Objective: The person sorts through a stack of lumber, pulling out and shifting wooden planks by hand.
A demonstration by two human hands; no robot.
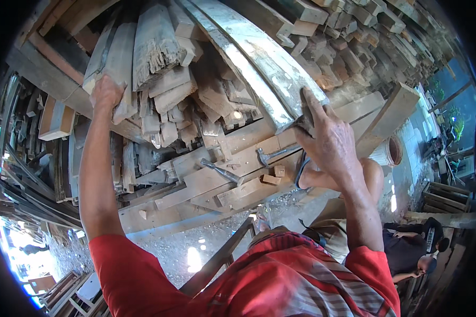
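Note:
My right hand (330,134) grips the near end of a long plank (259,50) with worn, whitish paint, its fingers over the top and its thumb near the end. That plank slants away to the upper left over the stack. On the left, my left hand (107,92) is closed round the end of a grey wooden beam (122,58); its fingertips are partly hidden. Between my hands lies a split, rough-ended timber (156,45) on a pile of other beam ends.
Below the pile, a hammer (277,153), a second metal tool (222,172) and small wood blocks (271,179) lie on boards. A bucket (390,152) stands at the right. More timber (349,37) is stacked at the upper right. Another person (407,248) is at the lower right.

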